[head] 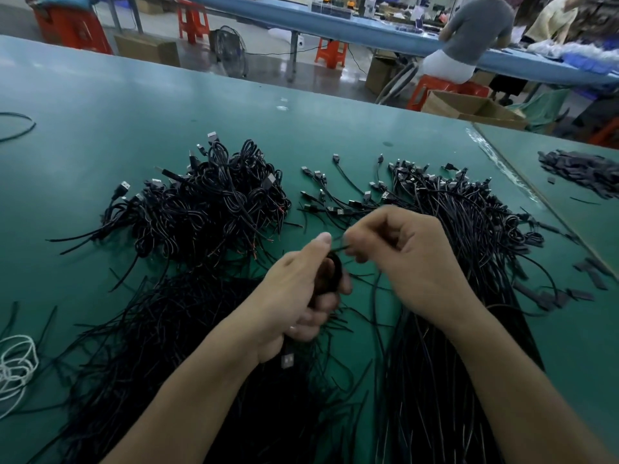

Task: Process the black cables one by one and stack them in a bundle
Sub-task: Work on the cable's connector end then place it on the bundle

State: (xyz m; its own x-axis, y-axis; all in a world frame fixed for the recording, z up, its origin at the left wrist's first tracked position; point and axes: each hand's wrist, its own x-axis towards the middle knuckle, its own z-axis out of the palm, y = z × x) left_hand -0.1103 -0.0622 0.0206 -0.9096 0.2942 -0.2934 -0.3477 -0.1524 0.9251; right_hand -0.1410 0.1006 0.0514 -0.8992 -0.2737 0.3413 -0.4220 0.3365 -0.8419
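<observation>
The left hand curls around a coiled black cable, its USB plug hanging below the palm; the right hand, knuckles up, pinches the cable's loose end.

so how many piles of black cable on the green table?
3. A coiled pile at back left, a plug-ended pile on the right, a loose straight pile near left. The left hand and right hand hold one more cable; others may be hidden.
</observation>
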